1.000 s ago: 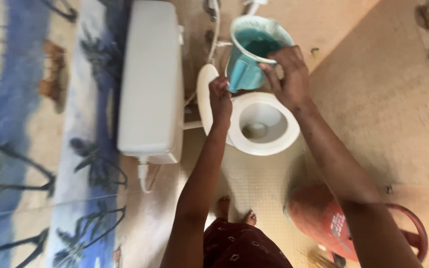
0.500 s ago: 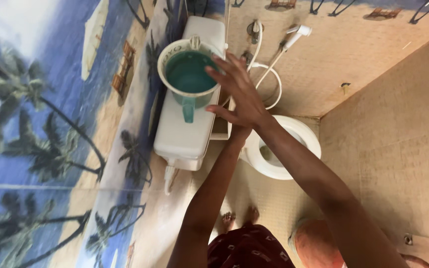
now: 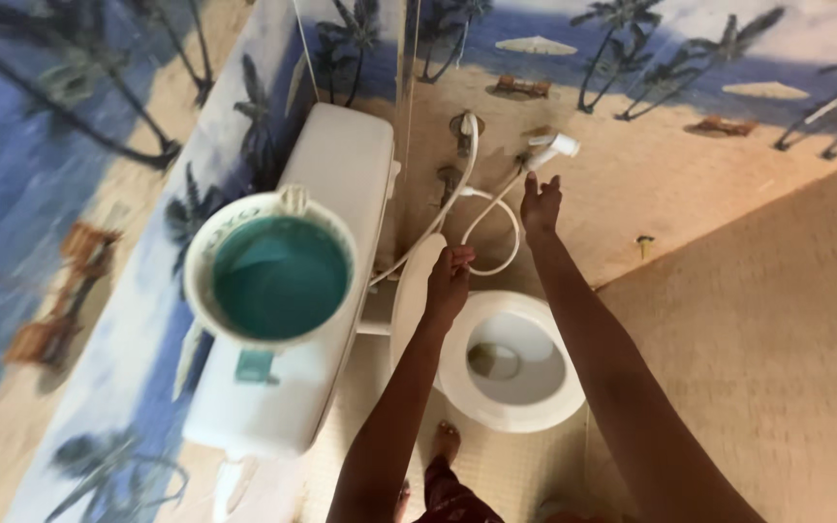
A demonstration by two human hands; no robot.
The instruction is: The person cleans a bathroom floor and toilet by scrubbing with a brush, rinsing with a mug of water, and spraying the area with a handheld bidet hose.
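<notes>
- Head view: the right hand (image 3: 541, 205) is raised to the white hand-spray nozzle (image 3: 556, 148) on the wall, fingers spread and just short of it, nothing gripped.
- The raised white toilet lid (image 3: 411, 295) is pressed by the left hand (image 3: 449, 281), fingers curled against its edge, apparently to hold it upright over the white bowl (image 3: 511, 363).
- A teal plastic jug with a white rim (image 3: 273, 281) is seen standing on the white cistern (image 3: 326, 213), well apart from both hands.

Glossy white ceramic toilet bowl (image 3: 525, 412); smooth teal plastic jug (image 3: 278, 281).
</notes>
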